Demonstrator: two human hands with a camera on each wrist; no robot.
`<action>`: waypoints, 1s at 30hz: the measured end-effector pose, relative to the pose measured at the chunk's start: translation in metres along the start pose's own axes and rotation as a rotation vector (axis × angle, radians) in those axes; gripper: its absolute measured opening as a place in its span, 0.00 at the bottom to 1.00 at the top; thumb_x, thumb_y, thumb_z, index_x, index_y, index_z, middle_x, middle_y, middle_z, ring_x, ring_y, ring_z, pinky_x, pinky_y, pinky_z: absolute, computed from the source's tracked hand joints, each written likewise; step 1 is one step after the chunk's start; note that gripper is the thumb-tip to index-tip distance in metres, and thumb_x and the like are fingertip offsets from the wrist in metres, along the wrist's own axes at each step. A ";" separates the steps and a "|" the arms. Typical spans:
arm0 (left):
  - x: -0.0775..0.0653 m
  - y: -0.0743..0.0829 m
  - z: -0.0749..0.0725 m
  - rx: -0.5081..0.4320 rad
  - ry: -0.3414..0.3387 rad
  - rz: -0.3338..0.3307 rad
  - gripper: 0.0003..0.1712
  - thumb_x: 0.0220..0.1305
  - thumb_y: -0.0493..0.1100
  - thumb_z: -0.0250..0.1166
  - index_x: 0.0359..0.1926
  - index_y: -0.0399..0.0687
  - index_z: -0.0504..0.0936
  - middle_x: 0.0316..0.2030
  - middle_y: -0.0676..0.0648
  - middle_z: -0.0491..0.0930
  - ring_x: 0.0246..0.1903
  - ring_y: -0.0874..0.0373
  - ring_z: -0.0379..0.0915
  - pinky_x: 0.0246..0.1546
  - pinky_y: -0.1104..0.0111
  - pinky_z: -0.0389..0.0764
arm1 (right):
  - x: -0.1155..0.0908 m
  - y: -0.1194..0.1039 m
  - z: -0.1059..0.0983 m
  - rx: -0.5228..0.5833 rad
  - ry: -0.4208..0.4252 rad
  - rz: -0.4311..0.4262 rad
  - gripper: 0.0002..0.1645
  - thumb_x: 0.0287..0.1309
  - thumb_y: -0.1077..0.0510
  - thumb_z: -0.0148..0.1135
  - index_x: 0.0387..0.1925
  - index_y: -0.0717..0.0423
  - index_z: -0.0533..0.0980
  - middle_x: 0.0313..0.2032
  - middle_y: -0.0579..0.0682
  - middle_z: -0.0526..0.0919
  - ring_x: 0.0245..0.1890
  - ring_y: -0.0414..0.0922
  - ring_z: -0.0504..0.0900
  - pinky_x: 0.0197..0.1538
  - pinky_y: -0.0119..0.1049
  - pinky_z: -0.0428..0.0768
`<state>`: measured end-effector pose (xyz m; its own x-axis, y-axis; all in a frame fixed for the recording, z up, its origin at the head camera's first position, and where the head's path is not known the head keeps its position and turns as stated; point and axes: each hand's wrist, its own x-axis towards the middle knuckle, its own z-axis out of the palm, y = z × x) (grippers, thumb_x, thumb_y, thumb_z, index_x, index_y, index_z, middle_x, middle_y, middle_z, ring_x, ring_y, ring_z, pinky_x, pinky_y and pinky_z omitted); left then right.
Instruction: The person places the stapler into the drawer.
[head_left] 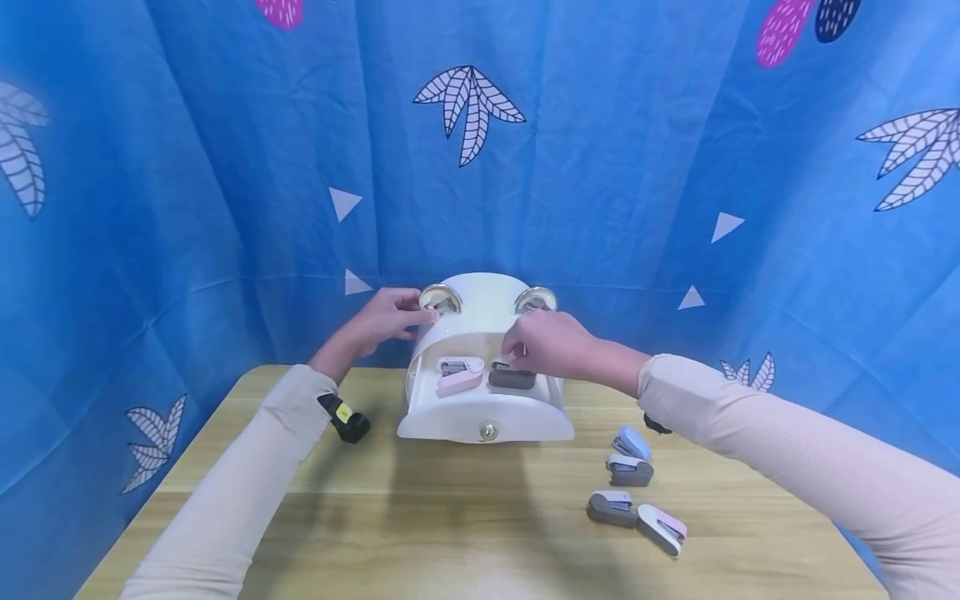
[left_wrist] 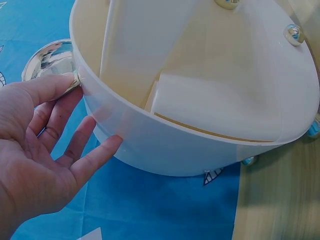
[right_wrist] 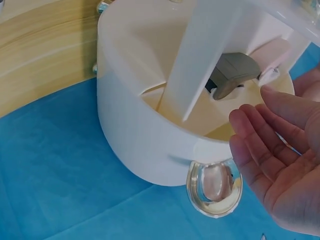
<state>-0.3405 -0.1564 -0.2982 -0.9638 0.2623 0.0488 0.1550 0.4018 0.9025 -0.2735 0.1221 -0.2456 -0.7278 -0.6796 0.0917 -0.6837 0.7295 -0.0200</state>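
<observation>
A white rounded box (head_left: pixel 483 296) has its front drawer (head_left: pixel 487 421) pulled out. Inside lie a pink-and-white stapler (head_left: pixel 460 377) and a dark grey stapler (head_left: pixel 512 378), side by side. My left hand (head_left: pixel 388 319) holds a shiny gold round fitting (left_wrist: pixel 52 65) on the box's left side between thumb and forefinger, its other fingers spread along the white wall. Over the drawer's right side hovers my right hand (right_wrist: pixel 290 145), fingers loosely bent and thumb apart, nothing between them. The grey stapler (right_wrist: pixel 234 72) lies just beyond those fingertips, not gripped.
On the wooden table (head_left: pixel 465 533), to the right, lie a blue stapler (head_left: pixel 632 442), a grey-and-white stapler (head_left: pixel 630 471), another grey one (head_left: pixel 611 510) and a white-and-pink one (head_left: pixel 662 529). A second gold fitting (head_left: pixel 536 299) sticks out at the box's right. A blue curtain (head_left: pixel 480 208) hangs close behind.
</observation>
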 end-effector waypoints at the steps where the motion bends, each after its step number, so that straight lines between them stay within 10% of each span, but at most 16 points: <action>1: 0.000 0.000 0.000 0.000 0.000 0.000 0.17 0.70 0.47 0.67 0.50 0.39 0.79 0.50 0.35 0.80 0.56 0.42 0.76 0.60 0.45 0.80 | 0.000 0.000 -0.001 0.001 0.000 0.003 0.05 0.55 0.62 0.74 0.31 0.48 0.88 0.28 0.42 0.87 0.29 0.38 0.79 0.28 0.34 0.78; 14: 0.001 -0.001 0.000 -0.002 -0.008 0.005 0.18 0.70 0.46 0.67 0.51 0.38 0.79 0.51 0.34 0.80 0.58 0.39 0.76 0.60 0.45 0.80 | -0.011 -0.007 -0.014 0.096 0.037 -0.020 0.10 0.57 0.62 0.72 0.42 0.53 0.88 0.35 0.44 0.91 0.36 0.38 0.87 0.39 0.39 0.86; 30: 0.003 -0.002 -0.003 -0.013 -0.008 0.005 0.19 0.69 0.47 0.67 0.54 0.38 0.79 0.49 0.38 0.82 0.58 0.41 0.76 0.61 0.45 0.80 | -0.062 -0.027 -0.008 0.544 0.218 -0.144 0.10 0.59 0.59 0.73 0.44 0.51 0.88 0.41 0.44 0.91 0.34 0.34 0.84 0.37 0.30 0.84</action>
<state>-0.3446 -0.1589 -0.2984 -0.9611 0.2715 0.0499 0.1570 0.3891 0.9077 -0.2098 0.1450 -0.2423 -0.6374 -0.6952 0.3323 -0.7457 0.4481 -0.4931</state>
